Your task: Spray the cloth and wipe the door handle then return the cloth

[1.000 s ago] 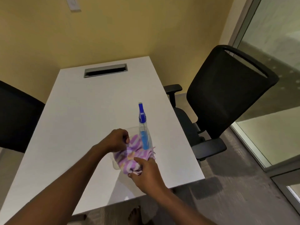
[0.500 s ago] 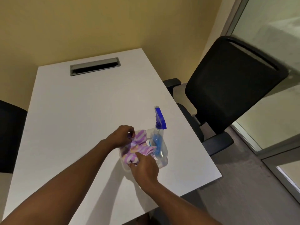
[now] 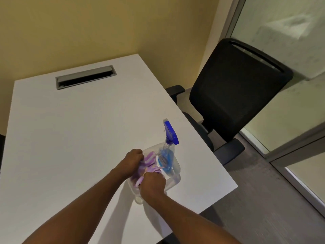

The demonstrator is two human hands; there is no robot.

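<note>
Both forearms run off the bottom edge, elbows out of frame. The left hand [image 3: 132,160] covers one end of the striped cloth [image 3: 148,163] and the right hand [image 3: 152,184] covers the other; fingertips are buried in the folds, so the grip cannot be read. The clear bin [image 3: 173,180] is faint, its near wall hidden behind the right hand. The lower part of the spray bottle [image 3: 168,155] blurs through the plastic. The table [image 3: 70,129] is cut at left and bottom. The chair [image 3: 237,88] hides its base below the tabletop.
</note>
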